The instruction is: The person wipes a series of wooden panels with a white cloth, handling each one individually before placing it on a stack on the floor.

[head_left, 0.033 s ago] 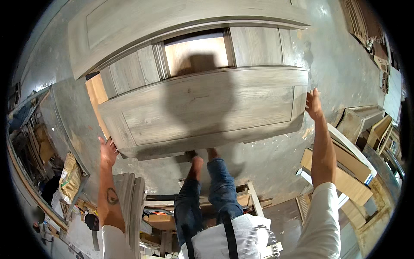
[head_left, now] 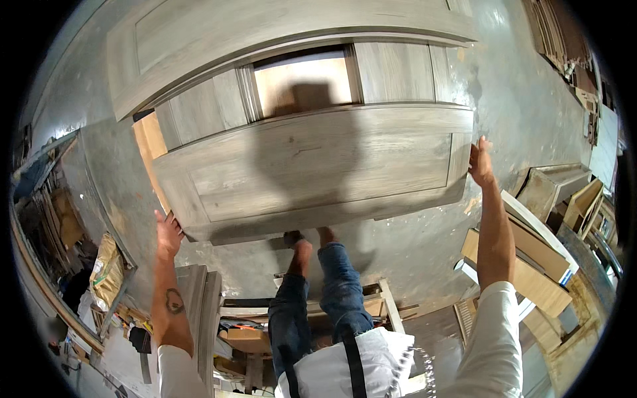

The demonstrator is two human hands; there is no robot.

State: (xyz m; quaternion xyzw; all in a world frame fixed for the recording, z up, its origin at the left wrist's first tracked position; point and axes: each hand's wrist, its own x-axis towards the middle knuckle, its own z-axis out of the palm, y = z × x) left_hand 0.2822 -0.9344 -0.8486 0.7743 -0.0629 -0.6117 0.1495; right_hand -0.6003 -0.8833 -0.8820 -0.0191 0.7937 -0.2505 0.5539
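A long grey wood-grain panel (head_left: 318,162) with a framed face lies across the middle, part of a larger furniture carcass on the floor. At its left end is my left hand (head_left: 170,235), thumb raised and fingers stretched out against the lower corner. Along the right end, my right hand (head_left: 481,163) rests with thumb up and fingers straight; some fingertips are partly hidden by the edge. Beyond this panel, a second framed panel (head_left: 285,23) runs parallel. Between the two sit grey inner boards (head_left: 393,71) and an opening with a pale wood bottom (head_left: 302,76).
My feet (head_left: 302,247) stand close to the panel's near edge. Behind me is a low rack (head_left: 391,305) holding wood pieces. Offcuts and boards (head_left: 531,265) are heaped at right. Stacked grey panels (head_left: 211,318) and a gold-coloured bag (head_left: 106,273) are at left.
Both hands have shifted slightly inward, closer against the panel's ends. The panel itself has barely moved.
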